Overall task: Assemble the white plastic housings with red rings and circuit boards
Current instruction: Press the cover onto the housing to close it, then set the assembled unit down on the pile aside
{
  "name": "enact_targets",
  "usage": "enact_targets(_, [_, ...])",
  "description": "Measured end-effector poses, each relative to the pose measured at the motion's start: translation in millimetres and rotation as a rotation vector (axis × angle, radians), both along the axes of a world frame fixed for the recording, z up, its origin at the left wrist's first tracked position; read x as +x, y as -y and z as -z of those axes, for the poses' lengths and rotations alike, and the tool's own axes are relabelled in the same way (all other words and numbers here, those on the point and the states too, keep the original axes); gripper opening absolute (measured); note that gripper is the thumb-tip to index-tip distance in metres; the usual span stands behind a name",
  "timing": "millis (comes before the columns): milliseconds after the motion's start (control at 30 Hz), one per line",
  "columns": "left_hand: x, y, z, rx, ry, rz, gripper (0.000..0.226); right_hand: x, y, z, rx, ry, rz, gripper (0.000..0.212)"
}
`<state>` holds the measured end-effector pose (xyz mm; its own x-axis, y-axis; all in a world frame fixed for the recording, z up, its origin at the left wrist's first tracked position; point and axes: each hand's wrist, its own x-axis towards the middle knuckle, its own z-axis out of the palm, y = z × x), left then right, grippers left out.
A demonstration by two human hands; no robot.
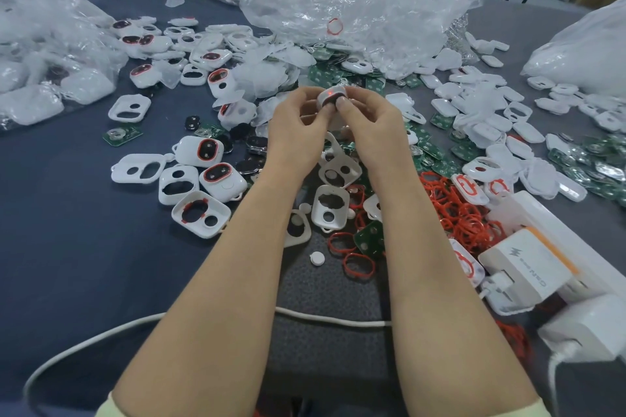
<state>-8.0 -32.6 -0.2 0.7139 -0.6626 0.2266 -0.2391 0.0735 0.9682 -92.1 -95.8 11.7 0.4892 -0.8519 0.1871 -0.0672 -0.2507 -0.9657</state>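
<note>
A dark table (67,264) carries clear bags (355,3), loose housings (200,217), green boards (122,136) and red rings (457,210). Left hand (294,125) and right hand (369,122) together pinch one housing (330,96) — raised above the pile, red showing.

Head-worn wide camera looks forward and down, near the table (67,264).
</note>
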Motion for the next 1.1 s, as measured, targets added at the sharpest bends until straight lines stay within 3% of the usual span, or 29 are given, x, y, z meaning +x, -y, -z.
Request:
enact_targets(467, [-2.0, -0.2, -2.1, 0.038, 0.070, 0.031, 0.022, -0.3, 2.4, 3.5, -0.106, -0.065, 0.050, 0.002])
enact_targets(800, [-2.5, -3.6, -7.7, 0.029, -0.053, 0.011, 0.020, 2.6, -2.7, 5.0, 0.034, -0.009, 0.035, 0.013])
enact_targets(933, [20.0, -19.4, -28.5, -0.047, -0.189, -0.132, 0.025, 36.3, -20.6, -5.6, 0.131, 0.075, -0.132, 0.029])
enact_targets(1100, [87.5, -64.2, -53.2, -0.145, -0.301, -0.459, 0.035, 135.0, -67.7, -33.0, 0.159, 0.089, -0.244, 0.019])
